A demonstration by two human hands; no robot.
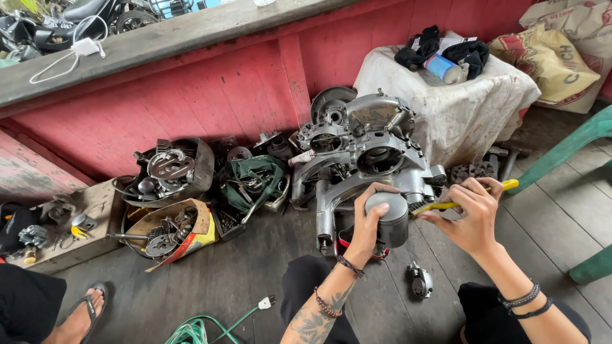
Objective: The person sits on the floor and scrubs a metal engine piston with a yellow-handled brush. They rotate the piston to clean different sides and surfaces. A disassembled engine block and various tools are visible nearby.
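**Obs 1:** Hands first. Left hand point(368, 220) wrapped shut around a grey metal piston point(390, 218), crown up, held above the floor in front of the knees. Right hand point(470, 213) pinched closed on a yellow-handled brush point(460, 201); bristle end touching the piston's upper right edge.

**Obs 2:** Surface?

**Obs 1:** Dark, worn plank floor point(255, 274), person seated on it. Red painted wooden wall point(210, 95) behind, grey ledge point(159, 44) along its top with a white charger and cable point(80, 50).

**Obs 2:** What sits near the piston?

**Obs 1:** Engine crankcase point(370, 143), bare aluminium, just behind it, leaning at the wall. Small metal part point(419, 281) on the floor between the knees. Left of that: green bag of tools point(254, 181), cardboard box of gears point(171, 232), dark tub of clutch parts point(172, 169), wooden tray point(70, 229) with small bits.

**Obs 2:** Right side?

**Obs 1:** Stained white cloth over a block point(459, 102), black rags and a blue-and-white can point(442, 67) on top. Printed sacks point(561, 51) in the corner. Green chair leg point(561, 150) slanting in at the right edge.

**Obs 2:** Room to move?

**Obs 1:** Open planks in the foreground left of the knees, apart from a green hose with a white plug point(217, 325). Another person's sandalled foot point(86, 312) at the lower left edge. Parts crowd the wall line.
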